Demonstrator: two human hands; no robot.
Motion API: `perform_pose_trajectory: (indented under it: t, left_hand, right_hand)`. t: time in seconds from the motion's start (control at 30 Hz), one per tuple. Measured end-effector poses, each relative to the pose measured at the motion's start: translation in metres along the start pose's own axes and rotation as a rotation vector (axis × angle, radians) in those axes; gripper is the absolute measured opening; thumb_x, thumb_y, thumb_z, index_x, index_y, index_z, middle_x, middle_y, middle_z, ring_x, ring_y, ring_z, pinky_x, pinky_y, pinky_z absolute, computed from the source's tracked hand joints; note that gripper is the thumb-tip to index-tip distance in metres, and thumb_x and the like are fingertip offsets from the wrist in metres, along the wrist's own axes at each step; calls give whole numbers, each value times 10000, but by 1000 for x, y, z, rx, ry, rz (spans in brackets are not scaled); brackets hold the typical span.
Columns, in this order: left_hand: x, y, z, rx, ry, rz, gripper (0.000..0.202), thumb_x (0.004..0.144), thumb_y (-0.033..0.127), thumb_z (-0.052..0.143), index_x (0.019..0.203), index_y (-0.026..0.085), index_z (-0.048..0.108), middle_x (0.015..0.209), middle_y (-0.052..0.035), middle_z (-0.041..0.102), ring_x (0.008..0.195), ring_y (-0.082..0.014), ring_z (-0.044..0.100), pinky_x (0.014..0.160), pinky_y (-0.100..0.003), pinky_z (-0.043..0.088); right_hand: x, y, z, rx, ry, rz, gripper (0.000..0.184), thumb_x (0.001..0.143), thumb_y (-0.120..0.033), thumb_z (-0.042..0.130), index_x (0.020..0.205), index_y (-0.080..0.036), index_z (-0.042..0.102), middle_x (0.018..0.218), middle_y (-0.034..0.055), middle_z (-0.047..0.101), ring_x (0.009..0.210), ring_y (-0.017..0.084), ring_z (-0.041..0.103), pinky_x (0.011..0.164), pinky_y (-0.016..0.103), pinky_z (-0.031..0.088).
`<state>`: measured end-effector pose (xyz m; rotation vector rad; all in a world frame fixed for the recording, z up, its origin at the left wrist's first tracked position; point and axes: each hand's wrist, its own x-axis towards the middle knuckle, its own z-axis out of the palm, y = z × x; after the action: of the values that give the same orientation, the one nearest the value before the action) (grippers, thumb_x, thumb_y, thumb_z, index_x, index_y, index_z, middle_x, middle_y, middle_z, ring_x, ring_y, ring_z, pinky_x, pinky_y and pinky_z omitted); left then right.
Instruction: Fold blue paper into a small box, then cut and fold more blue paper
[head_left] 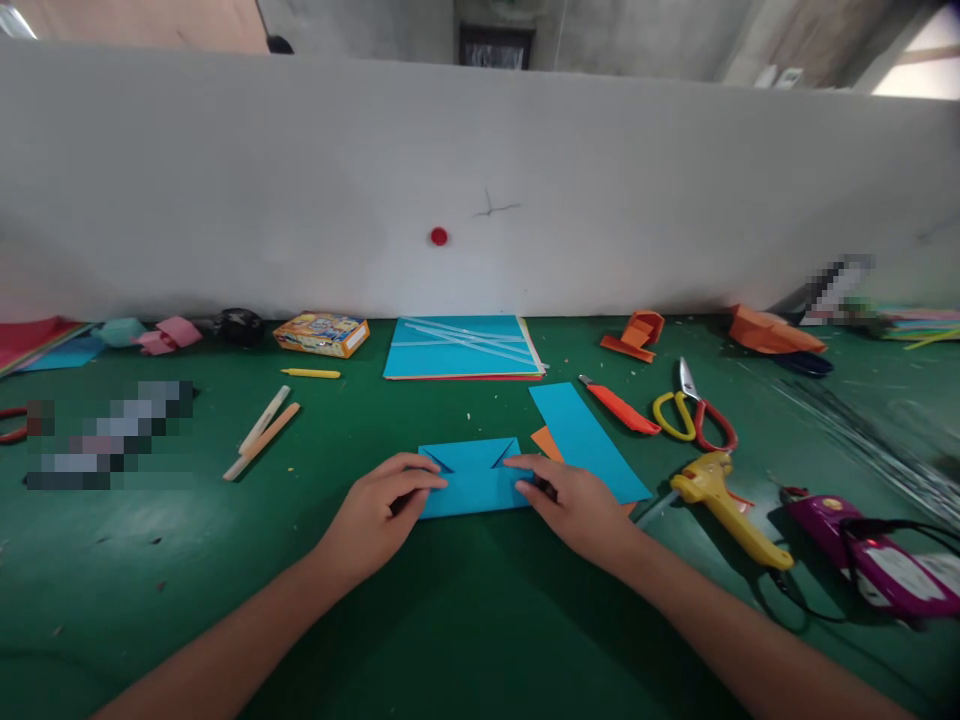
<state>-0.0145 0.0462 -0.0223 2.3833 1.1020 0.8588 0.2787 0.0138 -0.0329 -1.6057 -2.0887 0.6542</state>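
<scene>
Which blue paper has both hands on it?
The folded blue paper, touched by the left hand and right hand. The blue strip lies to its right; the blue sheet lies behind it.

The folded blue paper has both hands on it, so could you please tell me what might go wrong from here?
The folded blue paper could spring open if the left hand and right hand lift off. The right hand might nudge the blue strip next to it. The glue gun lies near the right forearm, which could brush against it.
</scene>
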Motion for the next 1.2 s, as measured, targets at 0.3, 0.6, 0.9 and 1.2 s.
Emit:
perform_pose_trajectory:
  t: [0.3, 0.6, 0.9, 1.2]
  left_hand:
    - [-5, 2, 7, 276, -1, 116, 280, 997, 265, 561, 1184, 255, 769, 1335, -102, 660, 1155, -280, 659, 913, -419, 614]
    - [-8, 4, 11, 431, -164, 523, 420, 1018, 84, 439, 1353, 189, 670, 1381, -85, 702, 1287, -271, 645, 1062, -455, 559]
    - [-12, 7, 8, 389, -326, 472, 445, 1044, 190, 442, 1466, 145, 577, 1506, -95, 602, 1375, -261, 592, 1156, -445, 505]
    - [-15, 8, 6, 394, -479, 398, 493, 1067, 287, 459, 1541, 159, 498, 1614, -96, 462, 1493, -267, 447, 1251, -458, 372]
  right_hand:
    - [0, -1, 1, -54, 25, -37, 386, 1037, -375, 506, 1359, -247, 677, 1244, 109, 706, 1099, 289, 659, 845, 409, 565]
    - [2, -1, 5, -158, 52, -60, 404, 1051, -353, 486, 1404, -251, 654, 1187, 109, 694, 1086, 284, 655, 837, 391, 560]
    - [-4, -11, 3, -495, 138, -139, 409, 1053, -332, 492, 1409, -226, 662, 1447, 143, 600, 1249, 372, 567, 936, 520, 573]
    - [-18, -18, 13, -498, -4, -406, 476, 1093, -230, 362, 1518, -104, 535, 1591, 114, 500, 1502, 311, 415, 1207, 525, 422]
